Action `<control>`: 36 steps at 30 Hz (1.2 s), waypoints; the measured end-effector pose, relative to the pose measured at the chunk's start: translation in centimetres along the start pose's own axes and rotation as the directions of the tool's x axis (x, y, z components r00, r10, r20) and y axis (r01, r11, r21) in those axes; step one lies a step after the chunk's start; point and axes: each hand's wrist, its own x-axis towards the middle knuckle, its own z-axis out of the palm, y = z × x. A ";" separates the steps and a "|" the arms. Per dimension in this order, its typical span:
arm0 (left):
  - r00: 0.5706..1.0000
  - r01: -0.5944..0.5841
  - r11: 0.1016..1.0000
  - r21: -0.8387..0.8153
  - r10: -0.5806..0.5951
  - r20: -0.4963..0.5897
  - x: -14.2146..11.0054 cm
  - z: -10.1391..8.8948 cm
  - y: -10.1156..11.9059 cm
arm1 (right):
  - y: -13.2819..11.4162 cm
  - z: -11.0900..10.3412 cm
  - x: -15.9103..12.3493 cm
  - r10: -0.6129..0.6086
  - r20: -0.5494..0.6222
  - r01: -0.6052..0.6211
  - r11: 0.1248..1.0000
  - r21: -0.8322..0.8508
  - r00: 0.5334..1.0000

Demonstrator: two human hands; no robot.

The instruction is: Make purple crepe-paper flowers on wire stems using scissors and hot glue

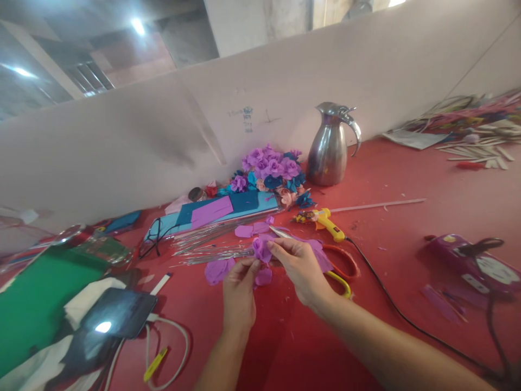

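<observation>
Between my two hands is a small purple paper flower (260,248). My left hand (241,288) pinches it from below, at its base. My right hand (299,266) grips its right side between thumb and fingers. Cut purple paper petals (218,270) lie around my hands on the red table. Behind the flower lies a bundle of thin wires (215,254). Scissors with red and yellow handles (344,263) rest beside my right hand, partly covered by purple paper (319,254). A yellow glue gun (328,224) lies just beyond them.
Finished paper flowers (272,168) are heaped near the wall, by a steel jug (330,146). Coloured paper sheets (220,210) and glasses (154,239) lie behind. A phone (122,312) with a white cable is at left, a purple power strip (474,266) at right. The glue gun's cord (386,298) crosses the right side.
</observation>
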 end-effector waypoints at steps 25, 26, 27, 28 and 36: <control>0.998 0.068 0.993 -0.095 -0.066 0.018 0.1 0.0 0.0 | 0.2 0.0 -0.2 -0.014 0.014 0.013 0.998 0.064 1.000; 0.997 0.070 0.993 -0.094 -0.069 0.015 0.0 0.0 0.0 | 0.3 -0.1 -0.2 -0.015 0.016 0.014 0.997 0.071 1.000; 0.998 0.069 0.993 -0.093 -0.069 0.009 0.0 0.0 0.0 | 0.3 -0.1 -0.2 -0.017 0.022 0.015 0.997 0.082 1.000; 0.998 0.068 0.994 -0.091 -0.068 0.004 0.0 0.0 0.0 | 0.3 -0.2 -0.2 -0.017 0.028 0.015 0.995 0.095 0.999; 1.000 0.011 1.000 -0.003 -0.010 0.010 0.0 -0.4 -0.2 | 0.1 -0.1 -0.5 -0.076 0.113 0.069 0.996 0.065 0.991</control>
